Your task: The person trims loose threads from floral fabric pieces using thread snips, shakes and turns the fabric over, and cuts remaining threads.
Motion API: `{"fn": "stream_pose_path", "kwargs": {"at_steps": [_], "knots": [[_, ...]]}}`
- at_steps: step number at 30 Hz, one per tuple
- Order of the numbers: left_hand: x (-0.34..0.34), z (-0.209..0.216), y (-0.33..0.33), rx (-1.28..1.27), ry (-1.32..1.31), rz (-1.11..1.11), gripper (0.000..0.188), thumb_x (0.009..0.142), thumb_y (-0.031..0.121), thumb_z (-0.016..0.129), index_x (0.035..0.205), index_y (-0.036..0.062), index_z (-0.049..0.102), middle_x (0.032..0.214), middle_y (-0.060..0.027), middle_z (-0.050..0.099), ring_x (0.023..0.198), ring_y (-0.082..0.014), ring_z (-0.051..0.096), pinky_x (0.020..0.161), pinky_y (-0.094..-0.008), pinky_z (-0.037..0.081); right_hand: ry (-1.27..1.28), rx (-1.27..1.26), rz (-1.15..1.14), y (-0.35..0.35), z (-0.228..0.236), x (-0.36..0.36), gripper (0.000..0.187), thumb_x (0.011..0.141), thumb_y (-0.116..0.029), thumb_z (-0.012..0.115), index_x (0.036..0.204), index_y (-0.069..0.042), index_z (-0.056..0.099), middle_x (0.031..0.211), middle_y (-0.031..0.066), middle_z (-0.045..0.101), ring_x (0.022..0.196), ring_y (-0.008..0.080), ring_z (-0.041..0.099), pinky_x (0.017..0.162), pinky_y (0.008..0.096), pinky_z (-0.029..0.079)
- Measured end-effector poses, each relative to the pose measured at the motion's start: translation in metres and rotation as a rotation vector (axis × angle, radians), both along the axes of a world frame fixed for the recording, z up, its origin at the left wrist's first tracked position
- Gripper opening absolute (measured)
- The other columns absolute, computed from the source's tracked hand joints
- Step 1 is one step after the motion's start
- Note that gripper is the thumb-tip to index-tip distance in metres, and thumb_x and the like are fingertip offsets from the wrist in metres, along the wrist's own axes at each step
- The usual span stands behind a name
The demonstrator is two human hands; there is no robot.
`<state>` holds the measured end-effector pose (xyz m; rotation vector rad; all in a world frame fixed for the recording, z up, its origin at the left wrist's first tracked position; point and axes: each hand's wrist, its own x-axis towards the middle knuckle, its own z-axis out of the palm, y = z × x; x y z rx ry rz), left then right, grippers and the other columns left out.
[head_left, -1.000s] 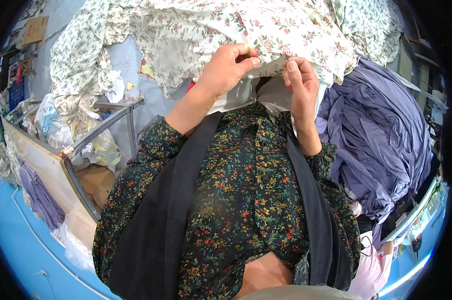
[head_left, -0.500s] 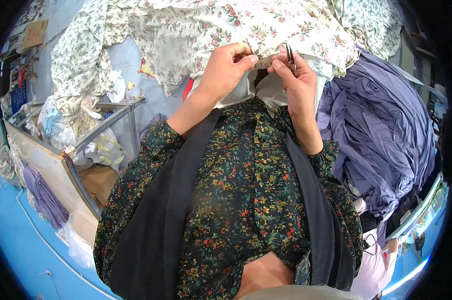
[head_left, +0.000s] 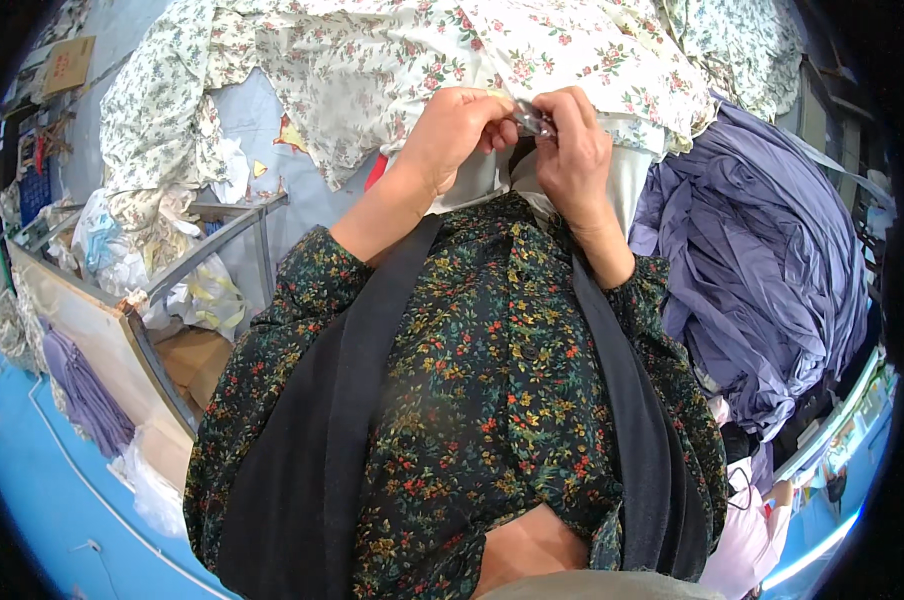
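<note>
White cloth with red and green flowers (head_left: 562, 50) lies spread in front of me, its near edge by my fingers. My left hand (head_left: 450, 135) is closed in a pinch at that edge, its fingertips on the cloth. My right hand (head_left: 578, 160) is closed around small metal thread snips (head_left: 532, 122). The blades point left and meet the cloth edge right beside my left fingertips. Whether a thread lies between the blades is too small to see.
A big heap of purple cloth (head_left: 762, 260) stands at my right. On the left, a metal-framed bin (head_left: 212, 255) holds scraps and plastic bags. Paler floral cloth (head_left: 162, 120) hangs over the table's left side. A cardboard box (head_left: 70, 64) sits at the far left.
My right hand has turned inward and moved left. The snips pointed up and away before; now they reach across to my left fingertips. My left hand has barely shifted.
</note>
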<state>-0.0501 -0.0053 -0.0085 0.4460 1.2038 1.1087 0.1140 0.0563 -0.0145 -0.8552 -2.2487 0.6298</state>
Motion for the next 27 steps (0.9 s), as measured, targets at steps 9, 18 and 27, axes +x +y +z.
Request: {"fn": "stream_pose_path", "kwargs": {"at_steps": [9, 18, 27], "knots": [[0.007, 0.001, 0.002, 0.108, 0.24, 0.026, 0.012, 0.086, 0.011, 0.064, 0.086, 0.0008, 0.07, 0.076, -0.0007, 0.063, 0.07, -0.0092, 0.056, 0.064, -0.0216, 0.042, 0.232, -0.709, -0.095, -0.019, 0.006, 0.013, 0.012, 0.093, -0.012, 0.06, 0.095, -0.001, 0.056, 0.078, 0.0035, 0.053, 0.072, 0.0148, 0.051, 0.066, 0.0294, 0.042], [0.013, -0.006, -0.001, 0.411, 0.654, -0.091, 0.015, 0.084, 0.002, 0.063, 0.098, 0.0017, 0.068, 0.093, -0.0039, 0.065, 0.084, -0.0113, 0.061, 0.078, -0.027, 0.049, 0.724, -1.425, -0.077, -0.021, 0.008, 0.022, 0.011, 0.096, -0.015, 0.059, 0.102, -0.005, 0.055, 0.074, -0.0071, 0.043, 0.057, 0.0016, 0.03, 0.052, 0.0197, 0.024], [0.016, -0.005, 0.005, 0.263, 0.492, -0.108, 0.015, 0.091, 0.012, 0.065, 0.1, -0.0006, 0.067, 0.091, -0.0017, 0.068, 0.082, -0.0065, 0.061, 0.076, -0.0235, 0.05, 1.022, -1.551, -0.006, -0.015, 0.043, 0.03, 0.014, 0.093, -0.013, 0.063, 0.101, -0.004, 0.056, 0.077, -0.0045, 0.046, 0.054, 0.0017, 0.028, 0.052, 0.0198, 0.022]]}}
